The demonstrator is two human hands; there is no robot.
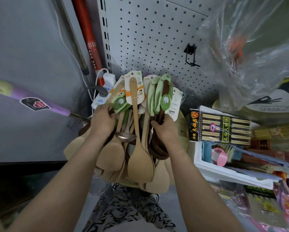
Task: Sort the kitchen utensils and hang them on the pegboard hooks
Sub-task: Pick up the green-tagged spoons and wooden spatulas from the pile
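A thick bundle of wooden spatulas (138, 158) with green and white card tags fills the middle of the view, blades toward me. My left hand (102, 122) grips the light wooden ones on the left side of the bundle. My right hand (164, 129) grips several dark brown wooden spoons (164, 91) on the right side. A metal ladle (125, 136) lies among the handles between my hands. Behind stands the white pegboard (150, 36) with one black hook (191, 55) to the upper right, bare.
A pack of chopsticks (220, 128) lies on a white box (224, 171) of goods at right. Clear plastic bags (251, 47) hang at upper right. A purple-handled mop (40, 101), a red pole (88, 39) and a power strip (105, 87) stand at left.
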